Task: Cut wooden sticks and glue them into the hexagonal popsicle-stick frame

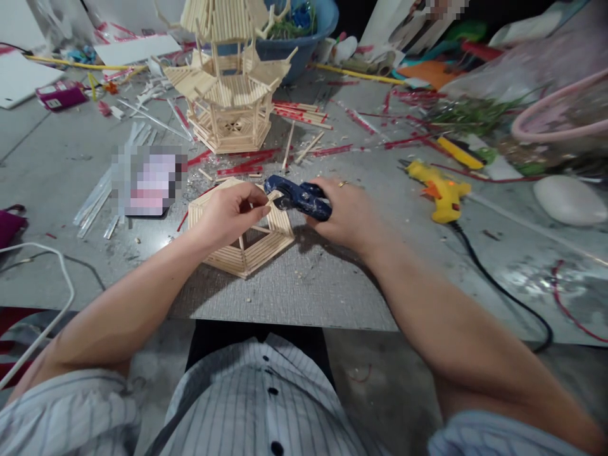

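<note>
Right hand (349,212) gripping blue-handled pliers (306,197), nose angling toward left hand (223,214), pinching narrowly over hexagonal stick frame (268,250), probably for steadying; can't tell what's between fingertips.

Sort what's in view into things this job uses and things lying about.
Likely for the job:
dark blue plier-like tool in the right hand
pale hexagonal wooden-stick frame under the left hand
yellow plastic glue gun

Just lying about, apparently:
magenta rectangular box
round blue plastic basin
white oval object

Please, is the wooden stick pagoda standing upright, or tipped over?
Upright: the pagoda rests base-down on the table, with its roofs above; the top is out of view.
</note>
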Tool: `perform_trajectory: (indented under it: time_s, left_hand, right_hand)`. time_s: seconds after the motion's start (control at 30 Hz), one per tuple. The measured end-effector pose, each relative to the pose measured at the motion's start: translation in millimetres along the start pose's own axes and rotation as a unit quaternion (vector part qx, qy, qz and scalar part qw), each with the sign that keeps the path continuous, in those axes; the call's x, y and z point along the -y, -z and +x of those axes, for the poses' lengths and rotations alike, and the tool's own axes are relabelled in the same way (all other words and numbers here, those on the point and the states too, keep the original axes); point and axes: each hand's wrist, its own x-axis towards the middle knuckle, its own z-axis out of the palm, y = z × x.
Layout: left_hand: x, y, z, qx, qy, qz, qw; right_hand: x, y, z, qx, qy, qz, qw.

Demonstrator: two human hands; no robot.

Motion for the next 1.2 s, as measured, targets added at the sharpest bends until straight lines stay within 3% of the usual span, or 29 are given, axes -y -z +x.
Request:
perform_trajectory:
  time_s: [0.57,1.0,1.2]
  left_hand:
    - [-6.3,4.3,1.7,0.018,-0.019,0.077,0.997]
    - [1.2,-0.6,2.9,-0.043,-0.086,0.086,0.992]
    - [-0.2,-0.9,2.3,-0.040,-0.077,0.063,0.994]
  right_hand:
    - [5.2,0.6,-2.3,0.014,0.012,0.006,1.000]
    - [6.0,0.8,-1.5,0.027,0.017,-0.003,0.999]
    - [5.4,-0.3,-1.9,0.021,0.023,-0.002,1.000]
